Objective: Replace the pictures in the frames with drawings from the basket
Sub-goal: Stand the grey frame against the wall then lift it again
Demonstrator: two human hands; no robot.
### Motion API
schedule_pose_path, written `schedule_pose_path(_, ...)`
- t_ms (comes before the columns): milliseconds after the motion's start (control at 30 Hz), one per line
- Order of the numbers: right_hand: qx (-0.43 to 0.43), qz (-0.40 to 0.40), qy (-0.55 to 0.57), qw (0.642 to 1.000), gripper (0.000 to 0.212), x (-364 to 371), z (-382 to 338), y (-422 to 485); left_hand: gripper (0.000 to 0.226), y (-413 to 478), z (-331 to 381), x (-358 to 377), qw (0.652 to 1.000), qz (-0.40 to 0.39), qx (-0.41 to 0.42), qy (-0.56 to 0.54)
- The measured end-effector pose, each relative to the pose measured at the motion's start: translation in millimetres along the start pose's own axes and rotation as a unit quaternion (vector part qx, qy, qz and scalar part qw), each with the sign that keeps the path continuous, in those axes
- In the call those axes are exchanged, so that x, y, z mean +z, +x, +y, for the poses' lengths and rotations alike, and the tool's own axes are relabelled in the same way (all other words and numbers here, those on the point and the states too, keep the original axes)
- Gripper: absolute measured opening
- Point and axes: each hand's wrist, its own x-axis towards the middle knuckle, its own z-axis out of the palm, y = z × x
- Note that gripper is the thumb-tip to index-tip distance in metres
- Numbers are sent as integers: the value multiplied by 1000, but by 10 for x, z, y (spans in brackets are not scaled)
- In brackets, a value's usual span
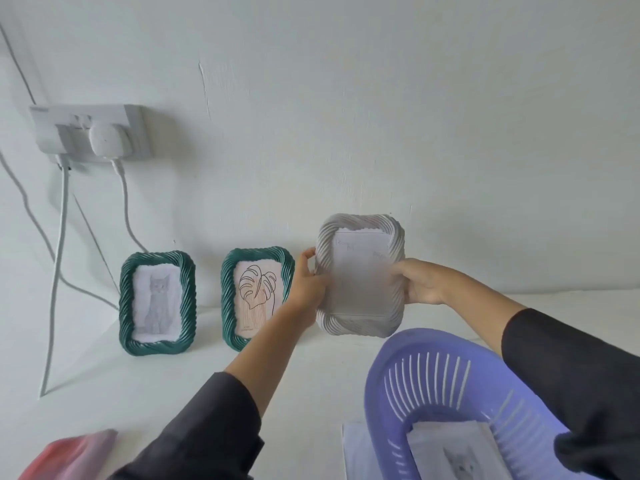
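Both hands are up over the far part of the desk (pixel 173 393), right of centre, holding one white frame (pixel 360 221) between them, clear of the desk surface.
- Left hand (pixel 308 282): fingers curled round the frame's left border.
- Right hand (pixel 424 282): clamped on the right border, thumb lying on the sheet.
- The frame is upright, long side vertical, with a twisted rope-like border. A pale sheet (pixel 360 271) sits in its opening, with faint writing near the top that is too blurred to read. I cannot tell whether this is the frame's front or back.

Along the far edge, by the wall:
- Green frame with cat drawing (pixel 157 303) stands left of centre.
- Green frame with leaf drawing (pixel 258 296) stands just beside the left hand, its right side partly hidden by the wrist.
- The two green frames stand apart, not touching.

Near edge, right: purple slotted basket (pixel 415 341), partly covered by the right sleeve. In it lies a paper with a grey cat picture (pixel 457 459). Another white paper (pixel 353 448) shows at the basket's left side.

Near left corner: a pink object (pixel 69 455), blurred.

Wall, upper left: socket (pixel 90 133) with a white plug and cables hanging down.
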Motion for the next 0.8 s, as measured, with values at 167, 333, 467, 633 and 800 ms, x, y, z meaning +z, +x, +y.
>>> schedule_pose_path(167, -9, 4, 19, 1000, 20, -109, 96, 258, 58, 235, -179, 84, 1000, 15, -14, 13)
schedule_pose_path(333, -24, 40, 48, 998, 26, -136, 187, 493, 59, 391, -310, 120, 999, 17, -25, 25)
schedule_pose_path(467, -12, 52, 41, 998, 29, -152, 305, 628, 60, 447, -392, 137, 998, 17, -15, 51)
schedule_pose_path(633, 6, 62, 29, 998, 30, -147, 418, 735, 59, 491, -544, 127, 997, 21, -29, 65)
schedule_pose_path(800, 31, 60, 5, 998, 29, -171, 485, 780, 56, 485, -663, 118, 997, 11, -37, 68)
